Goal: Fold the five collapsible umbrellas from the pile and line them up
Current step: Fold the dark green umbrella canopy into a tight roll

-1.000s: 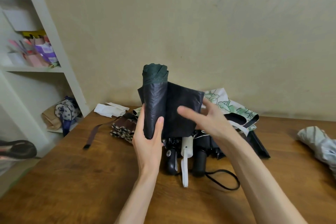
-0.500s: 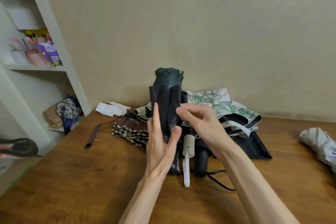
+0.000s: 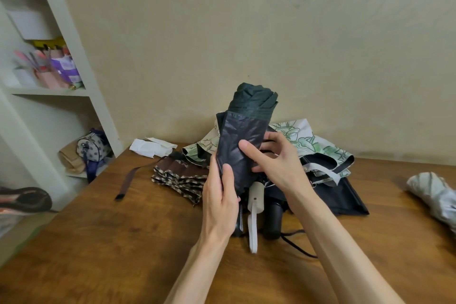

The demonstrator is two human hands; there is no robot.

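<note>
You held the dark umbrella upright over the desk. Your left hand gripped its lower half, and your right hand curled its fingers round the canopy. It looked wrapped but not yet strapped. The pile just behind lay unfolded, crowding you. A grey umbrella sat apart, far right.

Dark green umbrella — thin cloth with a faint crinkled sheen, wooden table below it — smooth, warm brown, slightly glossy grain
</note>
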